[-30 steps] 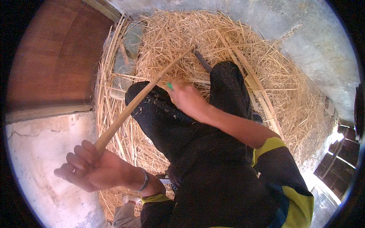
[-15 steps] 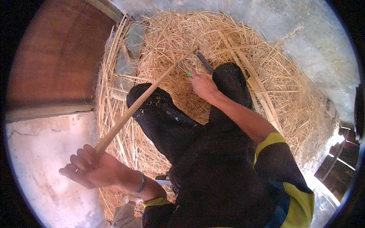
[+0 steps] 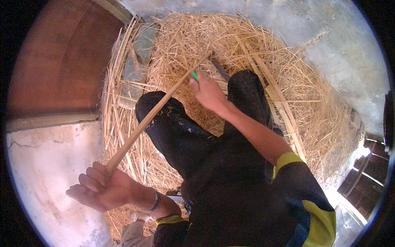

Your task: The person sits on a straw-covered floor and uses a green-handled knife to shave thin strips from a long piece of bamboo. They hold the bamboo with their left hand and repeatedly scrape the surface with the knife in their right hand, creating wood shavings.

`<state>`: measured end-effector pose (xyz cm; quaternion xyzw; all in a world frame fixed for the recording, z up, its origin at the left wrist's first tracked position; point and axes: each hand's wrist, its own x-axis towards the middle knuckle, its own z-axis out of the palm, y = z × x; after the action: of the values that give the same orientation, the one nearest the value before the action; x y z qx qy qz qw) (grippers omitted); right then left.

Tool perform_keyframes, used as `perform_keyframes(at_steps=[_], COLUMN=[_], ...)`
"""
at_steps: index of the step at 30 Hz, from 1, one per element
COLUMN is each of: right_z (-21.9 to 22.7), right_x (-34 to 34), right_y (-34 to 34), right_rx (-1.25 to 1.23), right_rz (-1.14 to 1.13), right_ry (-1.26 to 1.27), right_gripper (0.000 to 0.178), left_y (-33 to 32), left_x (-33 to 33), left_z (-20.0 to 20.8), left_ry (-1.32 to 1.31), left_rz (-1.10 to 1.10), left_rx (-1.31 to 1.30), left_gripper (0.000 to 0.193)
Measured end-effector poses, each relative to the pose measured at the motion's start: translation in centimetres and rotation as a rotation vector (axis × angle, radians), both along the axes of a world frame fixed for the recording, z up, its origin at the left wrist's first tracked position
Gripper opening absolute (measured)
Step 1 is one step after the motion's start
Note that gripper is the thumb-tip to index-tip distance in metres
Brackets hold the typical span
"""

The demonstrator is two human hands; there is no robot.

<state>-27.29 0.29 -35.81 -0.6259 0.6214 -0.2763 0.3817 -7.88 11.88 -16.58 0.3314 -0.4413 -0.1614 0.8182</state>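
Note:
A long, pale bamboo strip slants from the lower left up to the middle of the pile of shavings. Its near end is in my left hand, thumb side over it and the fingers curled. My right hand is closed round a small green-handled knife, held against the strip near its far end; the blade is mostly hidden. Beneath the strip is my left knee. Close to my right knee, a dark bar sticks out toward the strip's far tip.
Thin shavings cover the floor around my legs. Long split strips lie on the right, and more strips are stacked at the left. A brown panel and a pale wall stand on the left, a grey wall behind.
My right hand has shifted left and slightly down with the green-handled knife, bringing it up to the strip. My left hand has moved slightly right and down, still on the strip.

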Motion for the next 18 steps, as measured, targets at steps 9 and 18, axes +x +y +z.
perform_keyframes(at_steps=[9,18], right_z=[4.2,3.1], right_x=[0.8,1.0], right_y=[8.1,6.7], right_rx=[-0.232,-0.331], right_rz=[0.189,0.136], right_ry=[0.146,0.202], right_gripper=[0.022,0.021], left_y=[1.4,-0.6], left_x=[4.4,2.7], left_z=[-2.7,-0.6], left_ry=[0.131,-0.316], left_rz=[-0.508,-0.717], left_rx=[-0.144,-0.161], left_gripper=[0.038,0.034])
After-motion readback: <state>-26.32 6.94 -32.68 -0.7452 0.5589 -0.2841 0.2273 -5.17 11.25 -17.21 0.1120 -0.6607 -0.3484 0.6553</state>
